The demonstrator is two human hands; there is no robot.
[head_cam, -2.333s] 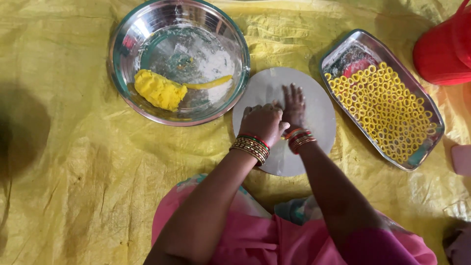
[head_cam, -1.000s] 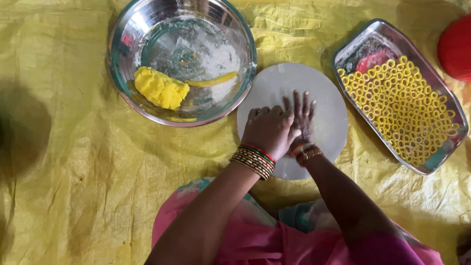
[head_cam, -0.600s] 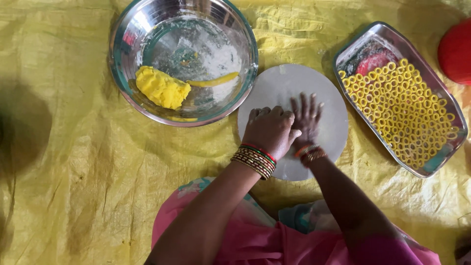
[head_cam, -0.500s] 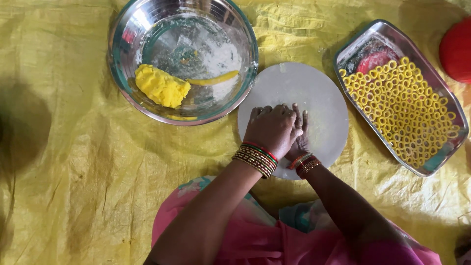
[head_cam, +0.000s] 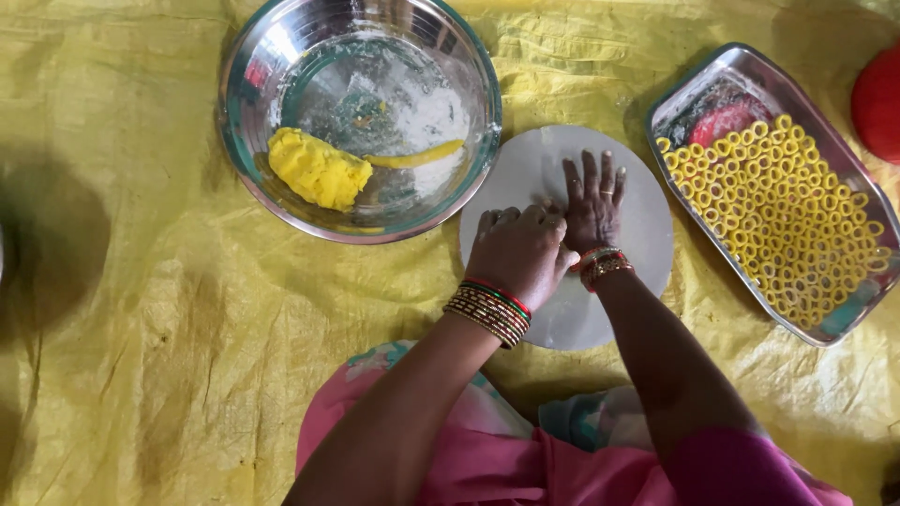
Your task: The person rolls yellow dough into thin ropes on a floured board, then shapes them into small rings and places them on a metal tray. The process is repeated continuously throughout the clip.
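Note:
A round grey board (head_cam: 637, 201) lies on the yellow sheet in front of me. My right hand (head_cam: 591, 199) rests flat on it, palm down and fingers spread, pointing away from me. My left hand (head_cam: 517, 251) sits just to its left on the board, knuckles up and fingers curled under. Anything beneath either hand is hidden. Both wrists carry bangles. A steel bowl (head_cam: 281, 66) at the upper left holds a lump of yellow dough (head_cam: 317, 169), a thin yellow dough strip (head_cam: 417, 155) and a dusting of flour.
A rectangular steel tray (head_cam: 848, 314) at the right holds several small yellow dough rings (head_cam: 783, 215) and a red thing (head_cam: 724, 120). A red object (head_cam: 881, 98) sits at the right edge. The yellow plastic sheet (head_cam: 141, 328) covers the floor. My pink clothing (head_cam: 525, 464) fills the bottom.
My right hand has slid back and forth on the board: pulled in beside the left hand half a second ago, now stretched forward with fingers spread. The left hand has stayed almost still.

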